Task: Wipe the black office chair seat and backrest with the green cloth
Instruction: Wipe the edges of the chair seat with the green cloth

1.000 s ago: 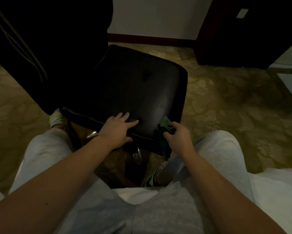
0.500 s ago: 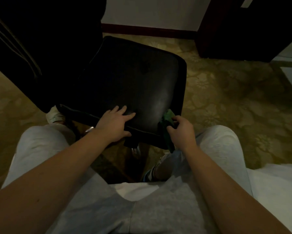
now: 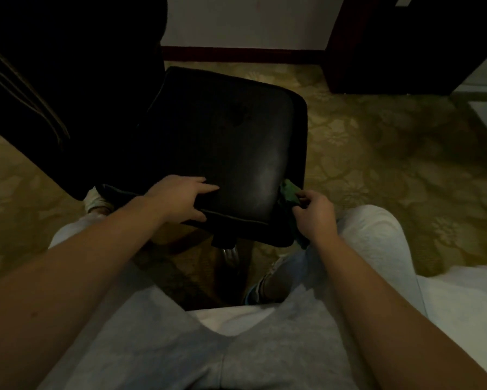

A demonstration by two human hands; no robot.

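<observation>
Hands, two: left hand (image 3: 180, 198) laid flat, fingers (image 3: 205, 187) straight, on the near edge of the black seat (image 3: 222, 130); right hand (image 3: 315, 213) clamped on the green cloth (image 3: 289, 191), held against the seat corner just beyond it. Cloth judged light, soft, limp, best bunched in the palm; seat judged smooth, liable to swivel.

You're wearing light grey trousers (image 3: 129, 342) in a soft, matte fabric like sweatpants, loose over both thighs and rounded at the knees. Your left forearm (image 3: 81, 263) and right forearm (image 3: 363, 291) are bare right to the edge of the view. Your left shoe (image 3: 94, 199) looks pale and whitish. Your right shoe (image 3: 267, 280) is light on top with a blue strip low along its side. The dim light blurs any finer detail.
</observation>
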